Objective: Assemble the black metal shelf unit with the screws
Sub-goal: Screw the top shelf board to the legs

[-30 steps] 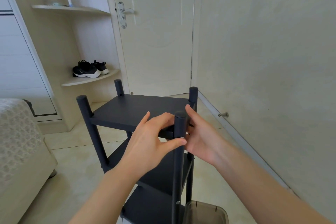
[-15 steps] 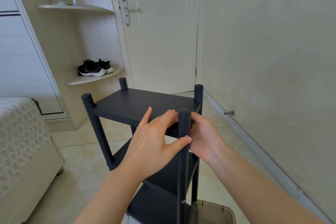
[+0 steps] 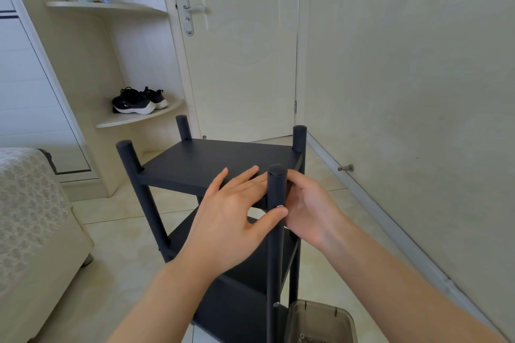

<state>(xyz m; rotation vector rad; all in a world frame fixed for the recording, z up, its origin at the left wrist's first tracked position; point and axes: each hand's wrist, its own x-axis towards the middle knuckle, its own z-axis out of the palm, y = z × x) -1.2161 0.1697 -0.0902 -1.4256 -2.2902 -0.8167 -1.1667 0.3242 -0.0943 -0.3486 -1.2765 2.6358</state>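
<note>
The black metal shelf unit stands upright on the tiled floor at lower centre. It looks stiff, smooth-painted and likely light enough to tip, so it is best steadied by a round corner post or the edge of its top tray. The left hand lays straight fingers on that tray, thumb pressing a small silver screw against the nearest post; the right hand cups the corner behind it, fingertips hidden, so I cannot tell its grasp. Since a second ago both hands have stayed put, only the right's uppermost finger sinking beside the post's cap.
</note>
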